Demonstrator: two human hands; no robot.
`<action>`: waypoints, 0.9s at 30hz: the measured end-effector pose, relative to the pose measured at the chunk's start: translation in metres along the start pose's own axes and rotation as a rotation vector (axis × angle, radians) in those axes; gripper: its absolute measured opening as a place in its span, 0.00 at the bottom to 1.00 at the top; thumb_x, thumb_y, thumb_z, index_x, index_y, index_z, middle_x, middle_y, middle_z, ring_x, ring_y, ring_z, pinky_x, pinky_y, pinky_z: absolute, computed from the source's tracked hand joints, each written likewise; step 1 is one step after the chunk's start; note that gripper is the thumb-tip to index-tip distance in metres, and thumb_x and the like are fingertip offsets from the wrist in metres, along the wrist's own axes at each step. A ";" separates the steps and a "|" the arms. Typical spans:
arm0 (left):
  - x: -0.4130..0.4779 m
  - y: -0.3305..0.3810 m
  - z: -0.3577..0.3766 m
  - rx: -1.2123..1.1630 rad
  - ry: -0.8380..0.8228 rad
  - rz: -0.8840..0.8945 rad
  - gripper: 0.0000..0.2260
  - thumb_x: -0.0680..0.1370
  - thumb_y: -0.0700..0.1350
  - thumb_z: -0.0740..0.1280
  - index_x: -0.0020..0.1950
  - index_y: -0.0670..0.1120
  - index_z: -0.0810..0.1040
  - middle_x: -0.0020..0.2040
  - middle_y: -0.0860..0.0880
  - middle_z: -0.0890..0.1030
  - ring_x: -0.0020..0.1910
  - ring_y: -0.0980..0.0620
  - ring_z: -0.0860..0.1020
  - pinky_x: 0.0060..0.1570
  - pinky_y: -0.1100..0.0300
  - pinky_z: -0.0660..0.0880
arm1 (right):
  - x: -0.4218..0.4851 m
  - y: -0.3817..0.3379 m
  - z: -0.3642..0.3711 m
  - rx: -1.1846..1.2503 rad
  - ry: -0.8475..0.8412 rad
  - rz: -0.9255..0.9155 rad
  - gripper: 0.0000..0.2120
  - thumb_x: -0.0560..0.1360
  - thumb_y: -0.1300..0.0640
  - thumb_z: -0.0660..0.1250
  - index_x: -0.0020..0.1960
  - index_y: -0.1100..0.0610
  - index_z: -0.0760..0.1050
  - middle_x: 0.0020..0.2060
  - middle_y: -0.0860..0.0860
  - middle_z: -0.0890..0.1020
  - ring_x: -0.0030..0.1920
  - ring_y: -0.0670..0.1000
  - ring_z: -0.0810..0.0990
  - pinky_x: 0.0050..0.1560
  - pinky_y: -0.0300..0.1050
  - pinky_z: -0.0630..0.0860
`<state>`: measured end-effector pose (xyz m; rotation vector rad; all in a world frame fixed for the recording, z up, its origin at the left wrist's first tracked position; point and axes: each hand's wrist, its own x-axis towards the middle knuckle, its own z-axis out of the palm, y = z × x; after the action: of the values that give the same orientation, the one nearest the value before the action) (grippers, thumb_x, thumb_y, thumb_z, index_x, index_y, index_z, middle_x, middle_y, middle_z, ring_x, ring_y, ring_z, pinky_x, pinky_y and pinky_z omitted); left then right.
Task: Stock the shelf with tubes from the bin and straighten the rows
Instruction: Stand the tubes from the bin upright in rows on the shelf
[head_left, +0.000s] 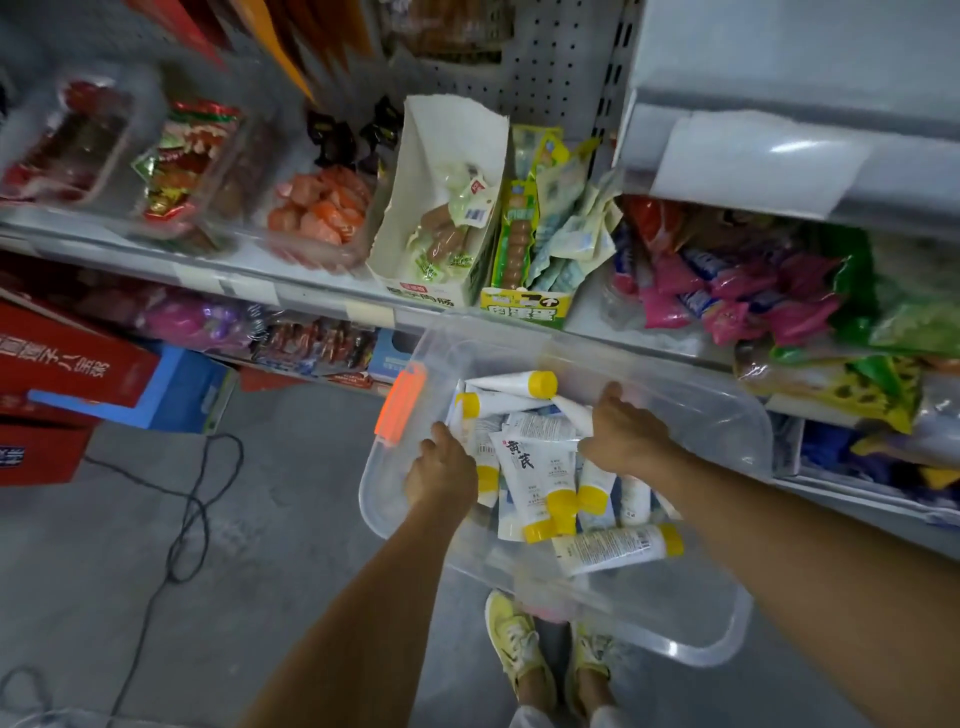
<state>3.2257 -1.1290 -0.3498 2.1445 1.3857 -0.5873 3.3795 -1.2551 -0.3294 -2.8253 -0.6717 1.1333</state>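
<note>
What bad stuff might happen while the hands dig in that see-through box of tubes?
The tubes lie piled crisscross in the bin, so pulling one may tumble others out. The black cable loops on the floor left of the shoes; a sidestep might trip on it.

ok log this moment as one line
stage: pick from bin | left hand: inside bin beside tubes, grip hidden | right hand: over tubes, grip hidden | shelf: no tubes visible

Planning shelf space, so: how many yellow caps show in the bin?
7 caps: two at the far end of the bin, one by the left hand, three clustered mid-bin, one nearest. Others may be hidden.
</note>
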 end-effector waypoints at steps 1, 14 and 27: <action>-0.007 0.003 -0.005 -0.152 -0.023 -0.026 0.17 0.79 0.43 0.59 0.67 0.41 0.62 0.61 0.38 0.75 0.60 0.35 0.75 0.56 0.47 0.71 | -0.009 0.006 -0.007 0.139 -0.079 0.029 0.38 0.76 0.52 0.66 0.76 0.63 0.47 0.61 0.61 0.76 0.56 0.61 0.79 0.45 0.45 0.71; -0.123 0.067 -0.109 -1.356 -0.222 -0.060 0.32 0.70 0.63 0.69 0.67 0.45 0.72 0.59 0.39 0.80 0.53 0.38 0.81 0.56 0.39 0.77 | -0.170 0.004 -0.103 1.276 -0.318 -0.232 0.11 0.78 0.53 0.65 0.57 0.57 0.70 0.35 0.56 0.79 0.28 0.50 0.71 0.26 0.40 0.60; -0.239 0.122 -0.244 -1.393 0.053 0.476 0.18 0.73 0.38 0.73 0.61 0.42 0.74 0.51 0.42 0.83 0.46 0.46 0.83 0.41 0.53 0.81 | -0.279 -0.008 -0.210 0.812 0.233 -0.601 0.19 0.73 0.56 0.71 0.60 0.49 0.67 0.55 0.55 0.79 0.46 0.55 0.81 0.45 0.51 0.78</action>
<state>3.2656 -1.1838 0.0068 1.1862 0.7725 0.5272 3.3369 -1.3312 0.0087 -1.8483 -0.7406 0.7159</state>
